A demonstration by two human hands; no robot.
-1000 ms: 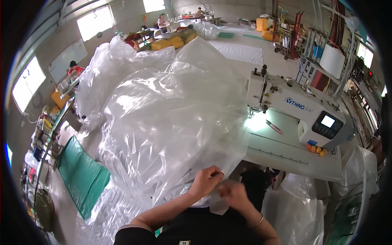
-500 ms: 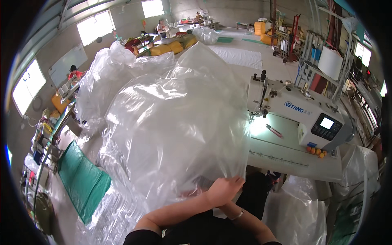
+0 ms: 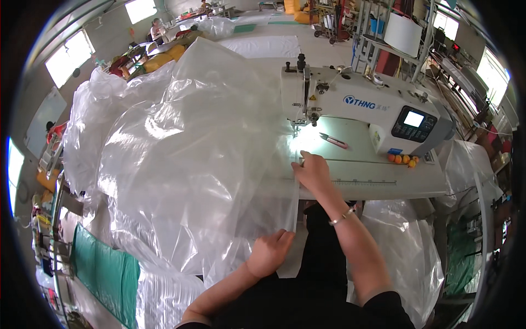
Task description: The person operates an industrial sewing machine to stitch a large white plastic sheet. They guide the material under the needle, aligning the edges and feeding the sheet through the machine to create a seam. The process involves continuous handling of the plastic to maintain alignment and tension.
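While stretched taut between both hands, clear plastic sheet (image 3: 186, 164) edge lengthwise toward the sewing machine (image 3: 356, 107), left hand (image 3: 269, 253) fingers pinching, right hand (image 3: 312, 172) fingers pressing.

The plastic sheet (image 3: 186, 142) is thin, clear film, glossy and crinkled. Right of it, the sewing machine (image 3: 356, 104) has a smooth white enamelled body; the counter (image 3: 383, 178) beneath looks matt, pale laminate.

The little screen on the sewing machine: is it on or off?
On. The screen glows pale blue-white in its dark panel on the sewing machine.
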